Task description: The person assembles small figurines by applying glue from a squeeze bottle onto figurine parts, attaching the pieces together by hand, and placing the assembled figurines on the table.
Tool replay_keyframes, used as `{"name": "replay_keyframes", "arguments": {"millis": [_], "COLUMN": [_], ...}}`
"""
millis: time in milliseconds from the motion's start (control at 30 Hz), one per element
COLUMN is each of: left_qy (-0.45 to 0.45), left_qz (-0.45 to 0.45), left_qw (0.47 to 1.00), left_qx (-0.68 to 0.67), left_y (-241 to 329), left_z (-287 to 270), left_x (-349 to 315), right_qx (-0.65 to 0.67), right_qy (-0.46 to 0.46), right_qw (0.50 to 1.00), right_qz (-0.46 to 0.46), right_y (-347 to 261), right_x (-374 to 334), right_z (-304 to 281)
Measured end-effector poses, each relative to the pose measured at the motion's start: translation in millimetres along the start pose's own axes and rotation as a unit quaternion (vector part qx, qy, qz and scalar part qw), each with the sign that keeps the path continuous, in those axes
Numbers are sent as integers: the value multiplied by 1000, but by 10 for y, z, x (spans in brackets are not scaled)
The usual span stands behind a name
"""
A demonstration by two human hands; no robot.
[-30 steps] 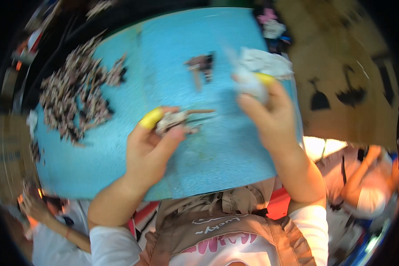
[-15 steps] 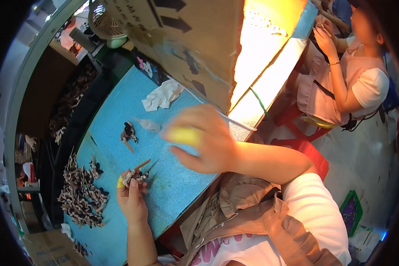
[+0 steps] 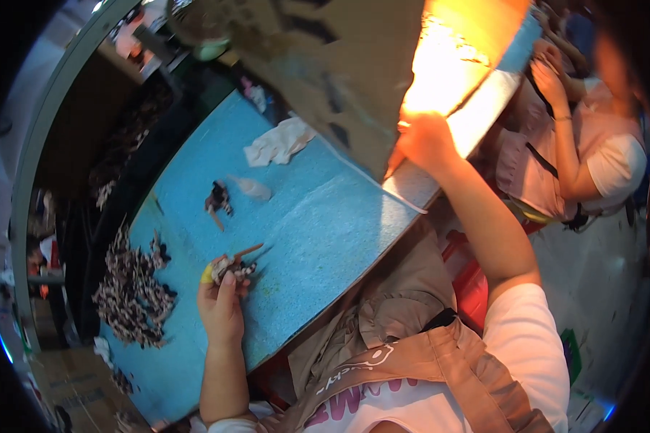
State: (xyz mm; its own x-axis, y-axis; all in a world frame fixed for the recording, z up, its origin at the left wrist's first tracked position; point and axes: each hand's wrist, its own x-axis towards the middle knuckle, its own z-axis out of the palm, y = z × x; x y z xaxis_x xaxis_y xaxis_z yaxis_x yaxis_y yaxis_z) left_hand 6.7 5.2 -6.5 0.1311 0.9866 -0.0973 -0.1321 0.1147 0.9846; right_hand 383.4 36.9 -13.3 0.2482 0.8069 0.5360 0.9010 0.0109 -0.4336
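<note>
Over the near part of the blue tabletop, my left hand point(image 3: 222, 307) is closed on a small painted figurine point(image 3: 237, 270). A thin brown piece juts from the figurine, and a yellow cover wraps one of my fingertips. My right hand point(image 3: 430, 143) is raised at the edge of an upright cardboard sheet point(image 3: 361, 86), in strong orange light. Glare and the hand's own back hide its fingers, so I cannot see whether it holds anything. A second dark figurine point(image 3: 219, 198) lies on the table ahead of my left hand, beside a small whitish piece point(image 3: 251, 188).
A pile of small figure parts point(image 3: 133, 289) covers the table's left side. Crumpled white tissue point(image 3: 280, 141) and a white cable point(image 3: 354, 167) lie near the cardboard. Dark bins point(image 3: 123, 159) line the far left. Another person point(image 3: 570, 144) sits at the right, near a red stool point(image 3: 471, 281).
My right hand has moved from above the table, up and right to the lit cardboard edge. My left hand still grips the figurine. The view has shifted slightly.
</note>
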Motion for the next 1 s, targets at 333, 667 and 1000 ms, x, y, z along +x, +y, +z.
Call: {"name": "replay_keyframes", "arguments": {"millis": [333,667,1000], "left_qy": [-41,-63,-11], "left_qz": [-12,24,41], "left_qw": [998,993,998], "left_qx": [-49,-99,43], "left_y": [100,100,41], "left_z": [20,6,-18], "left_x": [-79,-182,-123], "right_qx": [434,393,363], "right_qy": [15,-178,-178], "right_qw": [890,827,839], "right_qz": [-142,-361,-364], "right_y": [-984,-2003,-1939], "right_x": [-619,-126,-185], "right_z": [-175,405,521]}}
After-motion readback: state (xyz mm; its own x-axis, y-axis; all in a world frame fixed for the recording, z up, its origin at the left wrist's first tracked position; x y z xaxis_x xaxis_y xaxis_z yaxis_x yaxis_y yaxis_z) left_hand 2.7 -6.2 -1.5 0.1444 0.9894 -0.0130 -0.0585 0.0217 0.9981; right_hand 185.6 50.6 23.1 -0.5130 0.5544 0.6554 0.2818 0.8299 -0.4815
